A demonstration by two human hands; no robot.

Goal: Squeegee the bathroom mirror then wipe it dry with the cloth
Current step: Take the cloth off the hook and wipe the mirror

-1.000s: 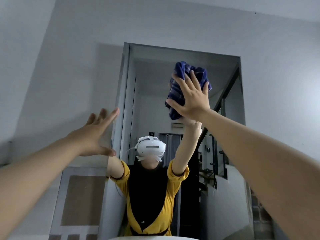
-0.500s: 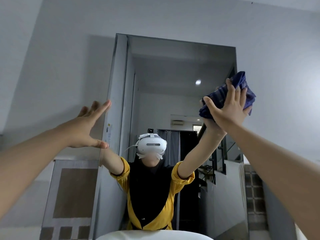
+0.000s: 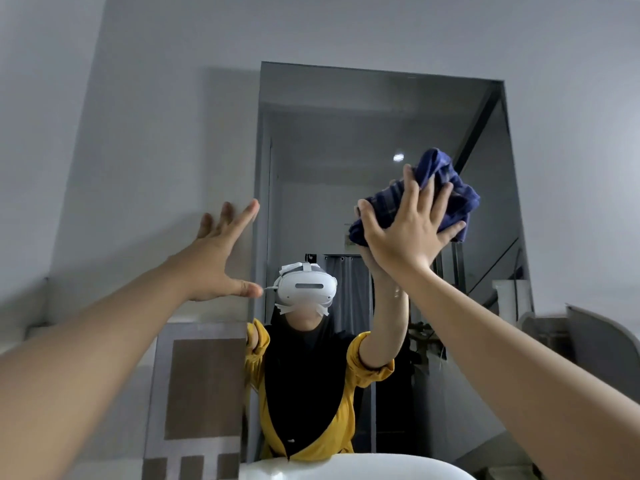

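From my remote seat, the carrying surface is the pale wall [image 3: 346, 32] that fills most of the frame. The mirror [image 3: 363, 109] hangs flat on it, right of centre. At lower left a grey and brown tile panel [image 3: 199, 389] sits against it. A white basin rim [image 3: 353, 467] curves along the bottom edge.

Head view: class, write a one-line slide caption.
Right hand presses blue cloth against the mirror; left hand spread open beside its edge.
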